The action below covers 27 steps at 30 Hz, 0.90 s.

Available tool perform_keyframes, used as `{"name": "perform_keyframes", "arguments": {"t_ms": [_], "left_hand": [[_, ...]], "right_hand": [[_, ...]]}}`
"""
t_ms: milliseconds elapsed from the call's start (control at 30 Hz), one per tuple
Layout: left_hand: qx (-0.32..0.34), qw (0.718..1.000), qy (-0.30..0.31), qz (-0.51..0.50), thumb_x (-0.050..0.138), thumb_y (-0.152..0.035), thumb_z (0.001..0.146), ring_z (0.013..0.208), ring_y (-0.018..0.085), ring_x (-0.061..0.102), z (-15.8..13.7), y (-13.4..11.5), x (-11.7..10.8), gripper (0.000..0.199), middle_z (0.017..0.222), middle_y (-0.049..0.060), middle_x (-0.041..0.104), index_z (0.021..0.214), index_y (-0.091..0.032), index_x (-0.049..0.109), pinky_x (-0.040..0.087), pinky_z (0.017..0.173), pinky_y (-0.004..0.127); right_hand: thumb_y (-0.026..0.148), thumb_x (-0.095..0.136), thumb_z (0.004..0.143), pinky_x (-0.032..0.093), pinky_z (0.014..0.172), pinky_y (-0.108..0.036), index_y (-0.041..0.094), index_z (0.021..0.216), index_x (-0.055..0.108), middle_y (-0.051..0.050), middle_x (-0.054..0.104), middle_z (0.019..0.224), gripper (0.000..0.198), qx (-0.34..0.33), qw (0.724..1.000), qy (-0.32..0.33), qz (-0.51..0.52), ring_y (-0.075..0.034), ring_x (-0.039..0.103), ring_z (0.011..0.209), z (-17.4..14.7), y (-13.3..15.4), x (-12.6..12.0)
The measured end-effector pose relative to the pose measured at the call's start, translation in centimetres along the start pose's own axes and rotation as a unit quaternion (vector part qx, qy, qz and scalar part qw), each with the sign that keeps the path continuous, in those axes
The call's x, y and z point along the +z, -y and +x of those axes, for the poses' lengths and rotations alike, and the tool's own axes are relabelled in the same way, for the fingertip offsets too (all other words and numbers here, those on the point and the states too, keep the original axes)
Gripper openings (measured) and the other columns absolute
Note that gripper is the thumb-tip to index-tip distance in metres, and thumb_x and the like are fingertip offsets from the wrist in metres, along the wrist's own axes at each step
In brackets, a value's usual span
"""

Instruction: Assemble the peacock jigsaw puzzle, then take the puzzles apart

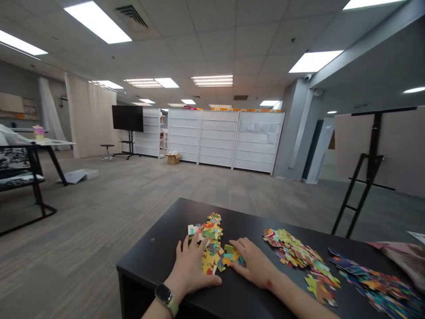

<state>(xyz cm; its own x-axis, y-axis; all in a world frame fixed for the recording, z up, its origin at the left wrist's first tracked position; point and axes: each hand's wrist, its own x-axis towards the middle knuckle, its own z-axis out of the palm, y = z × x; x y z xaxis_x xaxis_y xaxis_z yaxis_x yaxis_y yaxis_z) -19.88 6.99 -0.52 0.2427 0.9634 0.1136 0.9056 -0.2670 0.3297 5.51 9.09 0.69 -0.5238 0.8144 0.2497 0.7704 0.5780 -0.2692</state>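
My left hand (192, 263), with a watch (164, 294) on its wrist, lies spread over the left side of a partly joined jigsaw puzzle (212, 235). Its fingertips touch the puzzle, and the thumb points right along the lower edge. My right hand (254, 261) has thumb and fingers around a small joined section of puzzle pieces (232, 254), at the right of the larger part. Whether the two sections interlock I cannot tell. Loose yellow and red puzzle pieces (295, 248) are heaped right of my right hand.
The black table (159, 248) ends at a corner on the left. Darker blue puzzle pieces (381, 283) lie at the far right, beside a pinkish cloth or bag (401, 257). Beyond stand a black easel-like stand (368, 177), white shelving (219, 139) and a screen (128, 118).
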Motion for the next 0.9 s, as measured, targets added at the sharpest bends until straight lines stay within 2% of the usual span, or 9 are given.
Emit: {"name": "perform_keyframes", "arguments": {"t_ms": [100, 167, 267, 333, 500, 633, 767, 900], "left_hand": [[-0.002, 1.000, 0.005, -0.005, 0.070, -0.067, 0.067, 0.145, 0.047, 0.025, -0.6, 0.4, 0.3, 0.100, 0.158, 0.017, 0.033, 0.152, -0.026, 0.040, 0.019, 0.114, 0.064], [0.005, 1.000, 0.025, -0.016, 0.066, -0.067, 0.072, 0.145, 0.046, 0.024, -0.8, 0.7, 0.8, 0.090, 0.158, 0.014, 0.035, 0.151, -0.031, 0.042, 0.020, 0.114, 0.063], [-0.002, 0.997, 0.075, -0.023, 0.069, -0.073, 0.065, 0.143, 0.051, 0.023, -0.2, 1.2, 1.4, 0.093, 0.157, 0.013, 0.036, 0.147, -0.038, 0.046, 0.021, 0.110, 0.068], [-0.018, 0.997, 0.078, -0.016, 0.074, -0.073, 0.058, 0.140, 0.053, 0.025, 0.3, 1.3, 1.3, 0.098, 0.155, 0.015, 0.037, 0.146, -0.037, 0.048, 0.024, 0.106, 0.070], [-0.009, 1.000, -0.011, -0.008, 0.088, -0.051, 0.049, 0.136, 0.049, 0.029, -0.6, -0.1, -0.1, 0.095, 0.149, 0.014, 0.041, 0.136, -0.033, 0.057, 0.029, 0.106, 0.063], [0.030, 0.992, -0.111, -0.056, 0.088, -0.037, 0.055, 0.134, 0.040, 0.034, -2.1, -1.0, -1.0, 0.074, 0.142, 0.009, 0.047, 0.124, -0.033, 0.062, 0.035, 0.106, 0.057], [0.060, 0.981, -0.146, -0.114, 0.089, -0.029, 0.055, 0.133, 0.035, 0.035, -2.3, -0.8, -0.7, 0.069, 0.139, 0.008, 0.046, 0.119, -0.032, 0.064, 0.046, 0.103, 0.048], [0.090, 0.971, -0.179, -0.132, 0.091, -0.027, 0.052, 0.133, 0.035, 0.035, -1.0, 0.1, 0.0, 0.072, 0.143, 0.007, 0.041, 0.119, -0.031, 0.065, 0.045, 0.106, 0.050]], "right_hand": [[0.037, 0.065, 0.080, 0.045, 0.104, -0.046, 0.015, 0.132, 0.059, -0.016, 0.062, 0.121, 0.057, 0.010, 1.000, -0.019, -0.002, -0.031, 0.059, 0.114, 0.8, -0.6, 0.6], [0.034, 0.064, 0.080, 0.047, 0.102, -0.041, 0.018, 0.132, 0.057, -0.014, 0.059, 0.125, 0.055, 0.019, 0.999, -0.041, 0.015, -0.029, 0.060, 0.113, 0.6, -1.2, 1.2], [0.033, 0.062, 0.081, 0.049, 0.099, -0.038, 0.020, 0.135, 0.052, -0.013, 0.055, 0.128, 0.057, 0.052, 0.995, -0.082, 0.036, -0.027, 0.063, 0.111, 0.2, -1.9, 2.0], [0.031, 0.063, 0.079, 0.049, 0.100, -0.038, 0.020, 0.135, 0.052, -0.014, 0.054, 0.128, 0.058, 0.064, 0.992, -0.100, 0.045, -0.027, 0.062, 0.113, 0.2, -2.1, 2.2], [0.027, 0.063, 0.077, 0.049, 0.098, -0.036, 0.023, 0.129, 0.054, -0.010, 0.056, 0.123, 0.053, 0.057, 0.988, -0.112, 0.094, -0.025, 0.062, 0.110, 0.3, -1.9, 1.3], [0.029, 0.066, 0.076, 0.048, 0.099, -0.037, 0.022, 0.124, 0.056, -0.009, 0.057, 0.121, 0.049, 0.084, 0.983, -0.120, 0.115, -0.024, 0.062, 0.108, 0.2, -1.8, 0.7], [0.033, 0.067, 0.077, 0.047, 0.100, -0.038, 0.020, 0.118, 0.060, -0.009, 0.059, 0.117, 0.044, 0.101, 0.973, -0.155, 0.142, -0.026, 0.061, 0.109, 0.4, -1.6, 0.7], [0.037, 0.062, 0.084, 0.044, 0.106, -0.040, 0.020, 0.128, 0.057, -0.011, 0.056, 0.127, 0.047, 0.102, 0.952, -0.190, 0.216, -0.027, 0.056, 0.120, 1.2, -0.9, 1.7]]}}
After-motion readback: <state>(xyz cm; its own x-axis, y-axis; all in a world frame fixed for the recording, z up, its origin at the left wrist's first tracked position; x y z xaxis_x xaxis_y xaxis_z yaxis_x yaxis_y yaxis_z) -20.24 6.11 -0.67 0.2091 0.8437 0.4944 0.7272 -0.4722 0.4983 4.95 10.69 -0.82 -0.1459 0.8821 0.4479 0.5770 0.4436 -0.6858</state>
